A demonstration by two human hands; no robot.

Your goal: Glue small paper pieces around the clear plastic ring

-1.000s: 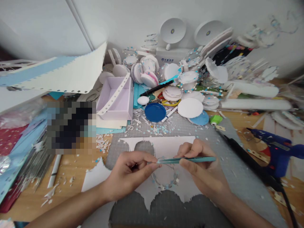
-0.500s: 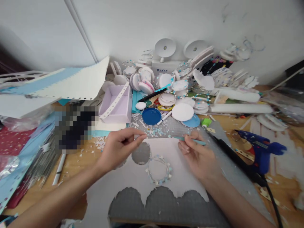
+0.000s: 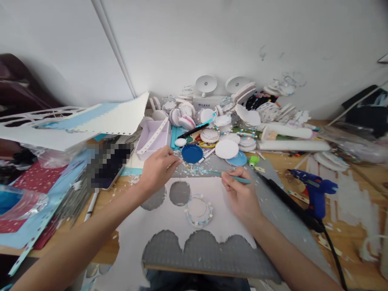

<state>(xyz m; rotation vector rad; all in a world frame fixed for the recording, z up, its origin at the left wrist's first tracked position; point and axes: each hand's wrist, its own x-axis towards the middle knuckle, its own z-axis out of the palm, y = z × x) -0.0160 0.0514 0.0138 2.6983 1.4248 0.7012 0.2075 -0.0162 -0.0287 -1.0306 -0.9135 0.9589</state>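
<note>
L hand (image 3: 160, 167) now left of ctr, pinched, can't tell on what; R hand (image 3: 241, 196) grips tweezers (image 3: 241, 180). Both've moved off ring (image 3: 198, 222), lower ctr, so work there's prob. paused.

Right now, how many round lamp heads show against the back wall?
2. The left lamp head sits above the white box; the right lamp head is beside it, partly behind white discs. The pile could hide more.
</note>
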